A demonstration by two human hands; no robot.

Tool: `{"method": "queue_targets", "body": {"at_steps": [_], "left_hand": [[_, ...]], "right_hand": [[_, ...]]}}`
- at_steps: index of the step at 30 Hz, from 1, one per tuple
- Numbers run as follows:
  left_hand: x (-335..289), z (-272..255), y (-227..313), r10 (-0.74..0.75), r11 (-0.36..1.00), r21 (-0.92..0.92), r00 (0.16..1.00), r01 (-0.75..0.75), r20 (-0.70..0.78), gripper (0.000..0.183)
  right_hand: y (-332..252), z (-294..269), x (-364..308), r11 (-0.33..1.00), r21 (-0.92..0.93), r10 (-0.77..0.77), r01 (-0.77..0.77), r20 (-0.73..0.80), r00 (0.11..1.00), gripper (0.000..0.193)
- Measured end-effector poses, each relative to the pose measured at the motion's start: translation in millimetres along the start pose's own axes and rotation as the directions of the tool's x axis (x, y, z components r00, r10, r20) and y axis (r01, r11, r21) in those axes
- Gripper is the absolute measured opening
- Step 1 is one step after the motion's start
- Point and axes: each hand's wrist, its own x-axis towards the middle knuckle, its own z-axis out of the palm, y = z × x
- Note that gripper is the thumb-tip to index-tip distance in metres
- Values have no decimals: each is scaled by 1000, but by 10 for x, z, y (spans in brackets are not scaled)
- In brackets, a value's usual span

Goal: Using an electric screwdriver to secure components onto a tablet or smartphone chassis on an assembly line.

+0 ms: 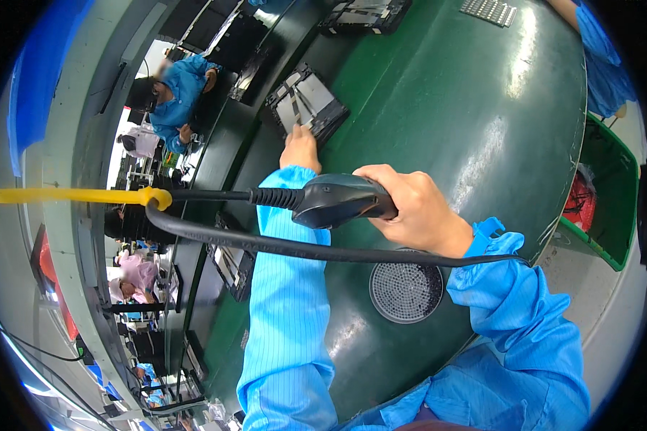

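My right hand is wrapped round a black corded electric screwdriver above the green bench. Its working end is hidden by the hand. From its back end a black cable loops past my right wrist, near a yellow cord. My left arm stretches forward, and the bent fingers of my left hand touch the near edge of a flat black-framed unit with a pale panel. Whatever those fingertips pinch is too small to make out. Below my right hand lies a round grey perforated tray.
More flat black units lie along the dark line at left, one beside my forearm and another farther off. A dotted plate sits at the far end. A green bin stands right. Co-workers sit beyond the metal frame.
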Motion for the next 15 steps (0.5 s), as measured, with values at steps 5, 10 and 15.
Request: {"method": "queue_targets", "body": {"at_steps": [5, 10, 15], "left_hand": [[-401, -1, -293, 110, 994, 71, 860, -86, -498, 37], [-1335, -160, -205, -143, 975, -209, 928, 72, -345, 46], [-2583, -491, 254, -34, 998, -65, 951, 15, -306, 58]], "right_hand": [[56, -34, -2, 1000, -5, 10, -10, -19, 1000, 42], [82, -20, -15, 997, 39, 68, -66, -48, 997, 38], [23, -28, 20, 999, -5, 37, -37, -68, 997, 42]]}}
